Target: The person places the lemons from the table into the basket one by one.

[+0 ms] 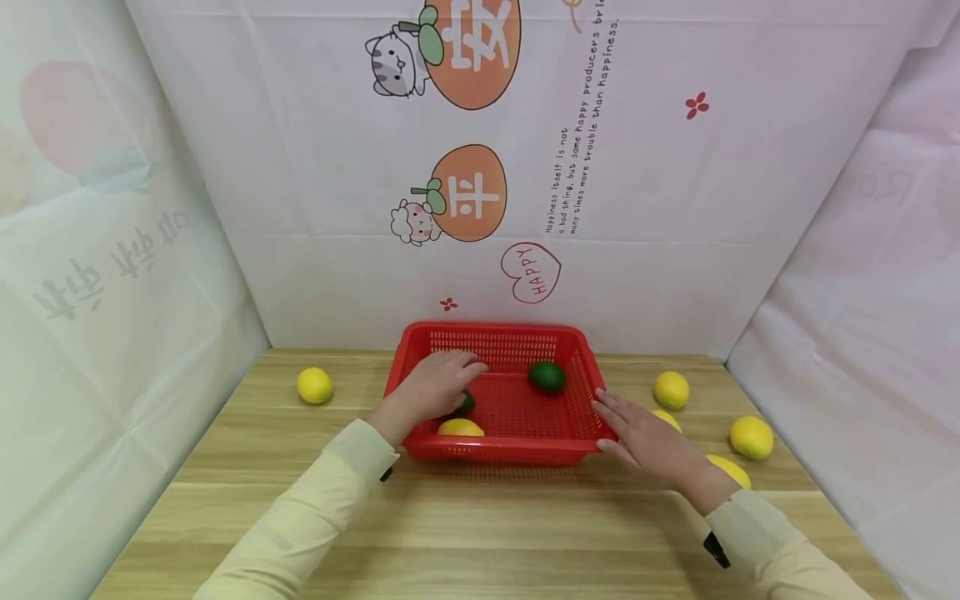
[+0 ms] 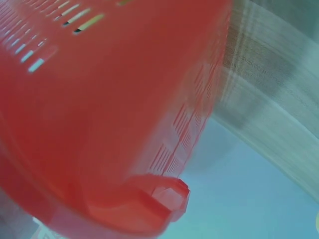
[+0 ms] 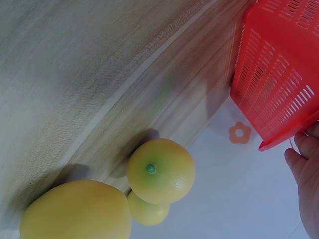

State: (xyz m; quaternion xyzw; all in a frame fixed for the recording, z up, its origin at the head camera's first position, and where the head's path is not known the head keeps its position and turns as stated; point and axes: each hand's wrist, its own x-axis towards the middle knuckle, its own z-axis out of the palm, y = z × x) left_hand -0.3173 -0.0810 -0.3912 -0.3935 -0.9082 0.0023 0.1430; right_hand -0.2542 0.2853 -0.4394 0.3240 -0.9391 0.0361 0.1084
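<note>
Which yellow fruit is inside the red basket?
The yellow fruit by the near wall, left of centre, beside the partly hidden green fruit. It alone is in the red basket; the other yellow fruits lie on the wooden table.

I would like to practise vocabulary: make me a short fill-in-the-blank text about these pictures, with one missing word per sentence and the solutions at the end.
1. The basket is ____ in colour.
2. Inside it, a yellow fruit lies with ____ green fruits.
3. In the head view, the right hand has its fingers at the basket's ____ end.
4. In that view, the lone yellow fruit lies to the ____ of the basket.

Missing words: red; two; right; left.
</note>
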